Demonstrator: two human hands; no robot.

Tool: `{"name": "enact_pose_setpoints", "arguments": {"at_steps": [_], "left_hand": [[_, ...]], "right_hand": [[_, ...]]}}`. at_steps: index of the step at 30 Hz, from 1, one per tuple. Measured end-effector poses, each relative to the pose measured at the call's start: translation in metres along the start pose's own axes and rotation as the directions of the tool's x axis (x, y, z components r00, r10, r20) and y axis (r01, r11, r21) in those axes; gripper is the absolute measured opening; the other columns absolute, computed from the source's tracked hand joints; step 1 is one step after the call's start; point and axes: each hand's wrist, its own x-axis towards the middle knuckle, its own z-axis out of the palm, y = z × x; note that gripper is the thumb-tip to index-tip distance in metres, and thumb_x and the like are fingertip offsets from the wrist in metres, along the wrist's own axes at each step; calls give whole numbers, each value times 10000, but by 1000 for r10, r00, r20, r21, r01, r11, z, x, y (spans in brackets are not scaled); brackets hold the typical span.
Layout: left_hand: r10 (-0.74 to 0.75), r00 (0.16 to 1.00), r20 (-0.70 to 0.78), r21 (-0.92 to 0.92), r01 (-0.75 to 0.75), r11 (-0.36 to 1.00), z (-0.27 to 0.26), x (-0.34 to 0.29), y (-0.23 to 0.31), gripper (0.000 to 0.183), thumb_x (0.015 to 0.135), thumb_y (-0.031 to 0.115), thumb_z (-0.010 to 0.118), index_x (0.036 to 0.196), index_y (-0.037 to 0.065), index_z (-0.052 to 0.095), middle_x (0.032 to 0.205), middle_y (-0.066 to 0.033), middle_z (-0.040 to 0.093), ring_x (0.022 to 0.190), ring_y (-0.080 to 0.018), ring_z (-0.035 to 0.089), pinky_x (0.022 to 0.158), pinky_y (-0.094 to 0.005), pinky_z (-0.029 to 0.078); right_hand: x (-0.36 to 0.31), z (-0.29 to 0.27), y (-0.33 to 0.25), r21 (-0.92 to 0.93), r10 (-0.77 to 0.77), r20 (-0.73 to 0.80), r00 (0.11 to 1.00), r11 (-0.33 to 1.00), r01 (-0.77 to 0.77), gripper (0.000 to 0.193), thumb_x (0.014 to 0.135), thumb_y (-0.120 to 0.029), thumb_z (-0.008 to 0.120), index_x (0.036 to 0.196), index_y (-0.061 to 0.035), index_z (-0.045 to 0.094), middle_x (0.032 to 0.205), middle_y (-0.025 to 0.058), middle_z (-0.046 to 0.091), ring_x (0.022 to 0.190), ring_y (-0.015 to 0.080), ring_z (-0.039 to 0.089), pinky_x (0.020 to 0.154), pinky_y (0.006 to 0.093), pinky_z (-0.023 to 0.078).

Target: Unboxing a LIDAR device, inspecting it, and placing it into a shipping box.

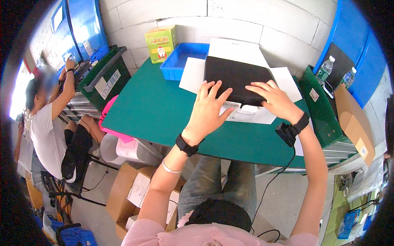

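Note:
On the green table in front of me sits a white cardboard box (pixel 262 117), its lid and side flaps folded outward. A flat black slab (pixel 238 76), which looks like foam, fills the box opening. My left hand (pixel 209 101) lies over the slab's near left edge, fingers spread, thumb toward the front flap. Across the near right part of the slab rests my right hand (pixel 277 99), fingers stretched out and touching its top. Neither hand grasps anything. Whatever is under the slab is hidden.
A blue plastic bin (pixel 170 74) and a yellow-green carton (pixel 161 43) stand behind on the green table (pixel 152 106). Below is an open cardboard box (pixel 119 197) holding white boxes. Bottles (pixel 326 67) stand at right. A person (pixel 51 127) sits at left. A cable hangs from my right wrist.

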Motion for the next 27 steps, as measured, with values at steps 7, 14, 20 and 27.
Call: {"name": "enact_pose_setpoints", "arguments": {"at_steps": [7,14,20,27], "left_hand": [[54,996,76,-118,-45,992,7,-5,-14,579,784,200,706,1324,146,505,1338,-158,458,1234,-360,401,1048,-463,345],[61,994,86,-72,-55,996,7,-10,-8,637,758,156,708,1348,159,469,1363,-152,424,1238,-356,393,1040,-459,353],[-83,984,159,63,74,995,5,-5,13,699,761,191,703,1394,184,405,1425,-144,367,1346,-332,303,1119,-557,147],[-14,991,134,12,12,1000,6,5,21,701,767,177,695,1403,202,402,1421,-95,377,1350,-301,307,1113,-569,119]], "right_hand": [[4,-27,3,177,65,-101,993,983,-47,296,780,-25,611,1060,-85,686,1013,93,676,991,271,573,853,356,467],[-78,-56,-29,26,147,-406,902,988,-149,175,827,23,583,950,-54,681,780,95,643,697,229,587,657,320,455],[-192,-40,-9,73,434,-429,792,891,-449,178,843,28,568,971,-37,673,816,112,653,727,213,630,647,290,462],[-295,18,-18,-193,605,-262,752,730,-655,508,776,-159,718,1259,-105,572,1239,83,583,1107,305,516,970,420,391]]}}
